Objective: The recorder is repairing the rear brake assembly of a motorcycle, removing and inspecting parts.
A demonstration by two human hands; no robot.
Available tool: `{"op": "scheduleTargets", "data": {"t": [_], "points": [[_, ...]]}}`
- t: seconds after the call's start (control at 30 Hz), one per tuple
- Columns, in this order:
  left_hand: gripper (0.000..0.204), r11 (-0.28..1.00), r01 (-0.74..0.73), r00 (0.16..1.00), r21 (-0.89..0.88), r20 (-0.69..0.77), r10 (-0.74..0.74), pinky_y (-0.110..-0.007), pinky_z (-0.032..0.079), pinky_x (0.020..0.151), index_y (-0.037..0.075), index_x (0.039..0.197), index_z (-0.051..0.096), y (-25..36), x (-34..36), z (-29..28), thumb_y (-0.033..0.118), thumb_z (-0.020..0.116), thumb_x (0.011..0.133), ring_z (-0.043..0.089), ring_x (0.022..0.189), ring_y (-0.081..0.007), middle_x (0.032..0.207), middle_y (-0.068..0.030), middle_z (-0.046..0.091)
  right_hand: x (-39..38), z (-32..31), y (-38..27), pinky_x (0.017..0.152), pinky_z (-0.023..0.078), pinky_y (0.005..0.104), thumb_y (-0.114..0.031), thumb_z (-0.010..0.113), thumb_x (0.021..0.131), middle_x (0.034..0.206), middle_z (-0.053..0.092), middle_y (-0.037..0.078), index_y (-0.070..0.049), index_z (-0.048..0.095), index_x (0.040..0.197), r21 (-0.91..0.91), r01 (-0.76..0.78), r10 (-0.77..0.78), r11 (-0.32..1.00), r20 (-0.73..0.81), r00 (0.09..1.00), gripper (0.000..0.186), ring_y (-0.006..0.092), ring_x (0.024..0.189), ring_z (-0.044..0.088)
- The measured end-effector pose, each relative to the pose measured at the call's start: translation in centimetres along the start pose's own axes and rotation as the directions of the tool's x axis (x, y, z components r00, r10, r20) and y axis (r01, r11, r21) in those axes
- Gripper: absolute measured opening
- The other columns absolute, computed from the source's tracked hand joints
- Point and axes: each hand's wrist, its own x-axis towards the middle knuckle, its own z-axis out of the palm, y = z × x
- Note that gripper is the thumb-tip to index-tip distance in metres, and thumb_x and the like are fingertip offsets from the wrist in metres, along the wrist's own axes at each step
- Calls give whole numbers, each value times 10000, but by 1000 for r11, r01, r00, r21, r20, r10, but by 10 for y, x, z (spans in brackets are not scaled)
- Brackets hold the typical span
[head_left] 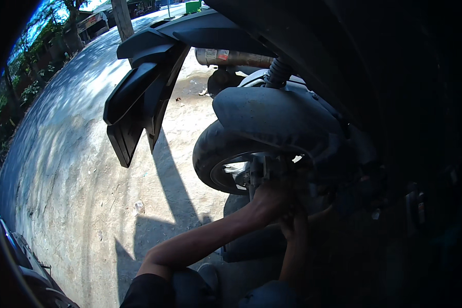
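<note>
My left hand [272,200] reaches into the dark mechanism [262,169] beside the scooter's wheel [205,156]; its fingers are hidden in shadow. Just below and right of it, my right hand [292,220] is raised among the same parts, its fingers too dark to make out, as is anything they hold. Over the tyre curves a grey mudguard [262,113], with a black shock spring [276,72] rising behind it. A dark angular tail body panel [128,108] overhangs at the upper left.
Behind the wheel is a metal exhaust canister [231,58]. Sunlit, dusty pavement [82,179] stretches along the left, toward trees, a post [122,20] and roadside sheds. Another dark vehicle [25,256] edges into the lower left. The right side is deep shadow.
</note>
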Motion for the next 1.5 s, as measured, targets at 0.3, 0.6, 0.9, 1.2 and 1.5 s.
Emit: {"op": "scheduleTargets", "data": {"t": [0.3, 0.6, 0.9, 1.2, 1.5], "points": [[321, 894, 351, 935, -280, 48, -352, -485, 552, 711, 56, 1040, 675, -23, -42, 42, 343, 600, 917, 694, 807, -393, 840, -192, 709, 1, -1, 4, 477, 327, 227, -318, 570, 1015, 740, 530, -49, -92, 605, 1076, -250, 170, -164, 953, 45, 985, 237, 41, 577, 465], [341, 853, 263, 962, -450, 52, -269, -388, 550, 708, 19, 1080, 668, -31, -43, 59, 318, 529, 995, 728, 806, -239, 829, -130, 727, -9, 16, 8, 513, 327, 217, -362, 549, 1018, 751, 489, -77, -104, 588, 1001, -401, 333, -350, 853, 33, 936, 262, 21, 609, 458], [259, 891, 81, 997, -446, 38, -72, -409, 554, 718, -31, 1196, 547, -35, -38, 41, 115, 545, 982, 703, 832, -304, 953, -207, 662, 31, -22, 37, 555, 443, 247, -261, 521, 1036, 946, 594, 73, -35, 603, 1166, -653, 418, -489, 632, 84, 868, 274, 81, 778, 607], [221, 930, 157, 958, -331, 281, -61, -413, 563, 769, 11, 1083, 634, -27, -25, 14, 167, 498, 1006, 715, 870, -307, 887, -150, 704, 3, -1, 11, 449, 364, 265, -338, 513, 1039, 689, 483, -15, -54, 596, 917, -373, 317, -300, 872, 103, 948, 319, 78, 526, 465], [163, 969, 110, 941, 221, 290, -173, -425, 562, 612, 20, 960, 676, 18, -10, -21, 118, 587, 865, 706, 747, -346, 813, -200, 692, 4, -3, 4, 466, 297, 219, -353, 525, 1025, 689, 482, -63, -136, 597, 945, -66, 142, -124, 988, 219, 968, 242, 41, 534, 418]]}}
